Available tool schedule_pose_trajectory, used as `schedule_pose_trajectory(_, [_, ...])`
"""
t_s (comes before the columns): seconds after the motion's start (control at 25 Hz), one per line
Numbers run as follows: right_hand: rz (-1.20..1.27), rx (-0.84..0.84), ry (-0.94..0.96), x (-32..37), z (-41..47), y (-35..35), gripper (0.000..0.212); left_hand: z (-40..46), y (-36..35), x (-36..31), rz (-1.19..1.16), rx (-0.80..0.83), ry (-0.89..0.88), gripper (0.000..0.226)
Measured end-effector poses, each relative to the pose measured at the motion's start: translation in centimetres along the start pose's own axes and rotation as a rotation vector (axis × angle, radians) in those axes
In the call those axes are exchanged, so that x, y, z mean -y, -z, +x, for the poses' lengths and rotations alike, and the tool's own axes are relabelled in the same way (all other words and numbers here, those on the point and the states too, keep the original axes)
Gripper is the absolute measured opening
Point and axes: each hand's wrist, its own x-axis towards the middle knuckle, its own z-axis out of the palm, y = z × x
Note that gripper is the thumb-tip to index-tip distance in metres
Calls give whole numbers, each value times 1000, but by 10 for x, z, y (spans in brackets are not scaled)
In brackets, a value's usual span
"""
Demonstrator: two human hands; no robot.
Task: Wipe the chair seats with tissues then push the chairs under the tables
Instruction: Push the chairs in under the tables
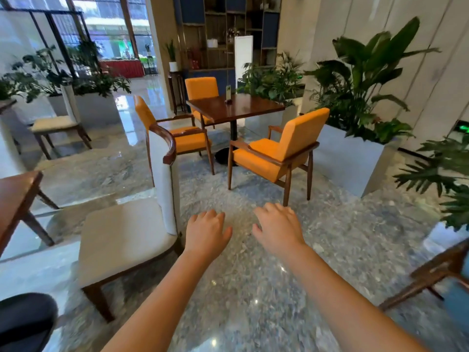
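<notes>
A cream-seated chair point(119, 240) with a white back and dark wooden frame stands at the lower left, facing a brown table point(17, 196) at the left edge. My left hand point(206, 231) hovers just right of the chair's back, fingers relaxed, holding nothing. My right hand point(278, 226) is stretched out beside it over the floor, also with nothing in it. Ahead, three orange chairs point(271, 153) stand around a dark square table point(236, 107), pulled out from it. No tissue is visible in either hand.
White planters with leafy plants point(355, 158) line the right side and back left. Another cream chair point(57, 127) stands at the far left. A wooden chair frame point(431, 273) pokes in at the lower right. Glossy marble floor point(241, 288) spreads between the furniture.
</notes>
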Motion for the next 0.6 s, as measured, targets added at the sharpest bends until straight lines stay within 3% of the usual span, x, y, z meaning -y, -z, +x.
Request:
schedule_pose_trajectory(0.16, [9, -5, 112, -60, 84, -9, 29, 78, -24, -17, 50, 16, 75, 27])
schedule_pose_trajectory(0.6, [27, 87, 332, -128, 354, -86, 35, 316, -115, 30, 107, -8, 292, 43])
